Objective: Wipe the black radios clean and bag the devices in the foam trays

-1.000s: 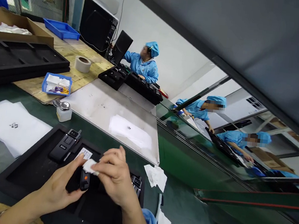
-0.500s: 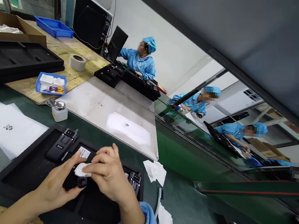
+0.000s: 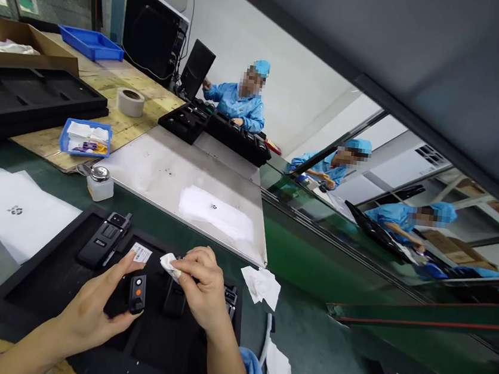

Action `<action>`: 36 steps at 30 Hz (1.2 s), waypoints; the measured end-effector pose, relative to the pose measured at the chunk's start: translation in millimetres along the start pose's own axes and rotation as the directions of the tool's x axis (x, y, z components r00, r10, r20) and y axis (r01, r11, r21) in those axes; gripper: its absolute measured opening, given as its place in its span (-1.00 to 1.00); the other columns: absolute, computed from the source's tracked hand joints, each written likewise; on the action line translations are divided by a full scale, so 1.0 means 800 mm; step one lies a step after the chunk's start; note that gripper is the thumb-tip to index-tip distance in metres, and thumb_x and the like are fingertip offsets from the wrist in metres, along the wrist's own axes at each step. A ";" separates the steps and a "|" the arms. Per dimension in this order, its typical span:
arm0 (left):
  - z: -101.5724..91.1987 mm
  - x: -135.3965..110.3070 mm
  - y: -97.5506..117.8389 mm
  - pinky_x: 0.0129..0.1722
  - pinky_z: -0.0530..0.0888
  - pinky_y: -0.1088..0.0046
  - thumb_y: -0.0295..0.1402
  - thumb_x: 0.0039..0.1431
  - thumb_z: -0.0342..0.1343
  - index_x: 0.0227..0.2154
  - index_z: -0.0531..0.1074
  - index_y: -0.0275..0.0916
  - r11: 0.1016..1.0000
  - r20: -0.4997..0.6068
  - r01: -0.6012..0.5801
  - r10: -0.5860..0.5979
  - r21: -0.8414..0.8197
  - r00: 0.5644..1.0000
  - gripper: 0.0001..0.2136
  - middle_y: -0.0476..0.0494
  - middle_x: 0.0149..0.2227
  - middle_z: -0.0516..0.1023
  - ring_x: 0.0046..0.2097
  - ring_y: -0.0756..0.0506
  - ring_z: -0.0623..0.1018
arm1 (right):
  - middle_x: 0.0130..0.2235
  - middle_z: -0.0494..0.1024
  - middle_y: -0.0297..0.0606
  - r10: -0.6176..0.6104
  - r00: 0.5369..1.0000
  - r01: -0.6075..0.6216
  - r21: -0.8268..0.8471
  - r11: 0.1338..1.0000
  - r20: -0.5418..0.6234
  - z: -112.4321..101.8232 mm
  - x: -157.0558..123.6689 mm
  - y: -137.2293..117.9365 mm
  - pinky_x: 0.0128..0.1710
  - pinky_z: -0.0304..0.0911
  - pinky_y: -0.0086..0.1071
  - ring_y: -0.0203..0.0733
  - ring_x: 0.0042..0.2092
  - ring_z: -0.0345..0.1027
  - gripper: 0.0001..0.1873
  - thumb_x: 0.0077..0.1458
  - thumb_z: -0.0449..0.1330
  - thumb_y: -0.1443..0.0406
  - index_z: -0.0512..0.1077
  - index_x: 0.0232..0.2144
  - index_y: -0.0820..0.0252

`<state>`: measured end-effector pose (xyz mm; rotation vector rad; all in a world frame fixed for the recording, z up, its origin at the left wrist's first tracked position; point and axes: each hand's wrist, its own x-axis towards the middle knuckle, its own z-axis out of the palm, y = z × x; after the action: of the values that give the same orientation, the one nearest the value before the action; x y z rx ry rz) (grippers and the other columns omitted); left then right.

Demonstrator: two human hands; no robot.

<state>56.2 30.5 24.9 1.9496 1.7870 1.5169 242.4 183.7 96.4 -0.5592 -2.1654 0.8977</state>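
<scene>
My left hand [image 3: 96, 304] pinches a small black device with an orange button [image 3: 137, 293] between thumb and fingers, above a black foam tray [image 3: 47, 284]. My right hand [image 3: 202, 286] pinches a small white wipe [image 3: 168, 263] just right of and above the device, not touching it. In the tray lie a black radio [image 3: 103, 239], a white label [image 3: 141, 253] and another black unit [image 3: 230, 300] partly hidden behind my right hand.
A small bottle with a metal cap [image 3: 99, 182], white sheets [image 3: 12, 211], a crumpled wipe [image 3: 260, 284], a steel plate [image 3: 186, 186], a blue bin [image 3: 85, 137], a tape roll [image 3: 130, 102] and stacked black trays [image 3: 25, 95] surround me. Several people in blue work along the green conveyor [image 3: 357, 271].
My right hand has lifted the wipe off the device and moved it up and to the right. The orange button now shows again in my left hand.
</scene>
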 end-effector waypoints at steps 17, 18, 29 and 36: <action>-0.005 0.065 -0.003 -0.14 0.62 0.20 -0.07 0.22 0.15 0.47 -0.15 -0.18 0.908 -0.019 0.278 -0.287 0.313 0.958 -0.13 -0.28 0.02 0.58 -0.09 -0.28 0.66 | -0.34 0.54 -0.30 0.156 0.987 -0.158 -0.105 0.982 -0.033 -0.042 -0.043 0.004 0.03 0.24 -0.13 -0.08 -0.13 0.38 -0.81 0.12 0.24 0.41 0.64 -0.33 0.05; -0.001 0.079 -0.002 -0.21 0.61 0.17 -0.06 0.23 0.12 0.47 -0.16 -0.21 0.849 0.002 0.320 -0.354 0.420 0.935 -0.13 -0.33 0.01 0.57 -0.14 -0.32 0.67 | -0.34 0.55 -0.29 0.177 0.980 -0.185 -0.086 0.979 -0.086 -0.051 -0.061 0.014 -0.06 0.28 -0.20 -0.09 -0.15 0.39 -0.84 0.14 0.25 0.37 0.64 -0.33 0.05; 0.091 0.132 0.043 -0.28 0.51 0.16 -0.07 0.39 -0.11 0.41 0.02 -0.46 0.605 0.241 0.019 -0.345 0.796 0.907 -0.30 -0.40 -0.25 0.52 -0.17 -0.37 0.57 | -0.33 0.57 -0.24 0.423 0.799 -0.460 0.018 0.888 -0.426 -0.096 -0.207 0.039 -0.22 0.40 -0.28 -0.10 -0.26 0.49 -0.80 0.21 0.32 0.12 0.67 -0.31 0.07; 0.156 0.137 0.071 -0.41 0.50 0.22 -0.14 0.28 0.06 0.42 0.00 -0.44 0.688 0.358 0.054 -0.442 0.724 0.823 -0.24 -0.41 -0.32 0.54 -0.39 -0.30 0.60 | -0.32 0.56 -0.26 0.361 0.821 -0.386 0.035 0.922 -0.442 -0.086 -0.211 0.038 -0.20 0.40 -0.29 -0.12 -0.24 0.49 -0.82 0.24 0.30 0.15 0.67 -0.28 0.05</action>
<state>162.3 164.9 62.5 1.9362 2.3963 0.1460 407.1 130.0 32.4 -1.1327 -1.6937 0.8122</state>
